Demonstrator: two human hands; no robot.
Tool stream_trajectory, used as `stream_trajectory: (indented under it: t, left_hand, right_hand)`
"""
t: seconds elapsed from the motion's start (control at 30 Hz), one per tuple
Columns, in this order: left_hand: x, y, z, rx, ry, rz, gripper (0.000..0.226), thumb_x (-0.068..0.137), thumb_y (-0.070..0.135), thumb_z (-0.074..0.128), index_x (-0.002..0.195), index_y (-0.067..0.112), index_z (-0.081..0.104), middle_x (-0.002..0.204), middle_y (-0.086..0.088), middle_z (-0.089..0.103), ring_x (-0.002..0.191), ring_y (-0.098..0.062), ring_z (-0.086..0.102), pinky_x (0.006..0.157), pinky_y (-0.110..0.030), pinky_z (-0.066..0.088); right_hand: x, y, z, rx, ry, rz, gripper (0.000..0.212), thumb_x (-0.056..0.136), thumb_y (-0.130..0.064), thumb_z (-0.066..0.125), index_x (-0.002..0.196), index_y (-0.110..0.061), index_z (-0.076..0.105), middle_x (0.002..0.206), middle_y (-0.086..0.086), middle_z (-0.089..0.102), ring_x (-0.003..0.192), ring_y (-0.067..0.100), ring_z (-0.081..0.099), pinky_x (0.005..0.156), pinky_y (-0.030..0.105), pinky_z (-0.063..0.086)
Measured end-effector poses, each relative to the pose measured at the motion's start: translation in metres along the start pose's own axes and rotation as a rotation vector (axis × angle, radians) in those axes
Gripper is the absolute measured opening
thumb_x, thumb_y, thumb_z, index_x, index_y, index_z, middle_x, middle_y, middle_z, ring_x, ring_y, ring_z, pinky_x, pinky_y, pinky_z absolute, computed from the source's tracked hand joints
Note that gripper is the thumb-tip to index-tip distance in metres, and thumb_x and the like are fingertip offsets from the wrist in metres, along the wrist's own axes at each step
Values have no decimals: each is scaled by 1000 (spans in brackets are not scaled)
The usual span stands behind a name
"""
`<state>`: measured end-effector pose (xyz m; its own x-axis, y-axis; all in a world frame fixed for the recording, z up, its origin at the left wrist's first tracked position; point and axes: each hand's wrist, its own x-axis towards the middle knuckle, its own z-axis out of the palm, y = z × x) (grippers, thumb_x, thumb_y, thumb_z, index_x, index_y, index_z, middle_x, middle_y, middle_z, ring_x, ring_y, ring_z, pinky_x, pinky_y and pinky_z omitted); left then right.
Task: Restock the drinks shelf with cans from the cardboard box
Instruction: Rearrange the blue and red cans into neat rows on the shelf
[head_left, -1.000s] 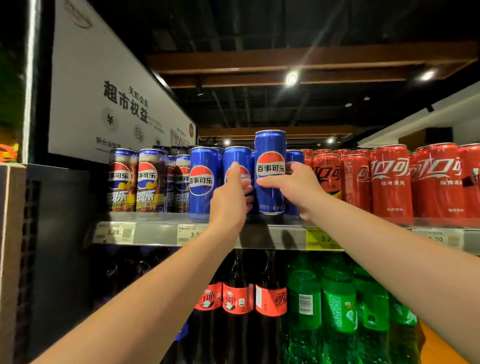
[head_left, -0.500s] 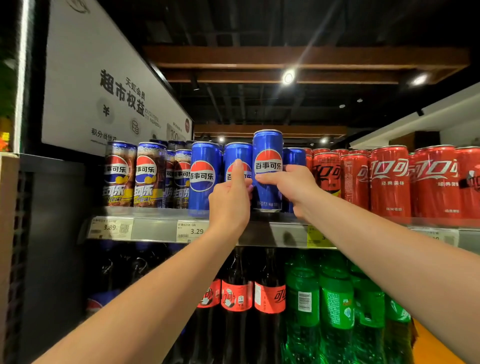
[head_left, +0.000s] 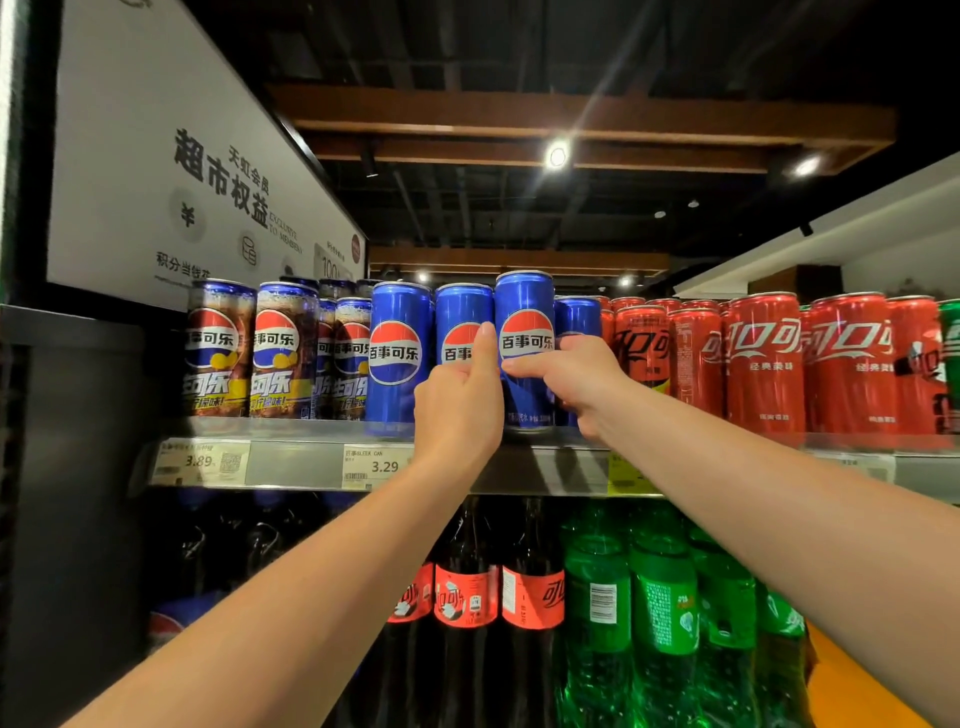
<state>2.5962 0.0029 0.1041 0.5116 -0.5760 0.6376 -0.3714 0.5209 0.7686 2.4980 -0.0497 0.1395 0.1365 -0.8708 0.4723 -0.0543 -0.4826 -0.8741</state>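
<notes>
Seating blue can (head_left: 524, 312): my right hand (head_left: 576, 379) grips it, thumb across the logo, base at the shelf (head_left: 296, 462) front edge, label out.
Left hand (head_left: 460, 410): wrapped on the neighbour can (head_left: 462, 312), thumb up at the seam; I judge it braces the row.
Cardboard box: not in view.
Red cans (head_left: 763, 358): further right, untouched.

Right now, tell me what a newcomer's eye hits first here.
The tall blue metal can at the middle of the grey metal shelf, gripped by the right hand, with the left hand beside it, thumb upright. Then the red metal cans ranked to its right, and the green plastic bottles on the level below.
</notes>
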Motion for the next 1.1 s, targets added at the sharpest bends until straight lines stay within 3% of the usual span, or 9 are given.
stream_trajectory:
  t: [0.13,0.33,0.5,0.73,0.9,1.03,1.1]
  left_hand:
    - [3,-2,0,22,11,16,57,87,67,38,57,24,62,64,5,67,70,-11,65,70,-34,54]
    - [7,0,-2,30,-27,-18,60,87,68,37,66,18,63,84,-9,70,84,-25,66,85,-47,53]
    - [9,1,-3,49,-67,-43,64,86,69,37,81,12,66,92,-12,70,89,-27,66,87,-46,53]
    - [11,1,-2,52,-99,-67,69,83,72,36,96,11,67,98,-9,68,91,-24,65,89,-44,52]
    - [9,6,-4,-1,-132,-115,81,69,77,32,102,11,66,105,-9,67,99,-26,62,95,-45,47]
    - [6,4,-5,-2,-117,-91,60,79,70,38,78,17,65,91,-7,70,90,-23,66,89,-45,52]
    - [4,3,-5,31,-117,-60,54,84,66,39,69,20,63,83,-4,70,84,-21,67,87,-45,54]
  right_hand:
    - [-2,2,1,-13,26,-9,49,71,-15,82,114,-12,59,106,5,67,96,21,65,85,43,56]
    - [-4,4,4,-53,23,18,50,71,-14,82,115,-12,57,107,7,67,93,22,64,78,37,54]
    - [-5,5,4,-71,89,29,49,65,-17,86,108,-10,63,104,7,69,95,25,67,85,45,56]
    - [-11,7,-1,-143,130,6,44,66,-22,86,103,-11,65,98,5,69,88,20,68,77,36,58]
    - [-15,4,-5,-166,88,-6,39,72,-19,81,105,-8,65,98,8,68,87,20,68,77,37,59]
    - [-19,7,-8,-212,78,-52,29,79,-18,73,105,-8,64,96,5,67,81,13,65,58,25,52]
    - [-22,8,-11,-232,76,-55,23,81,-19,69,100,-6,66,92,8,68,81,17,67,63,30,56]
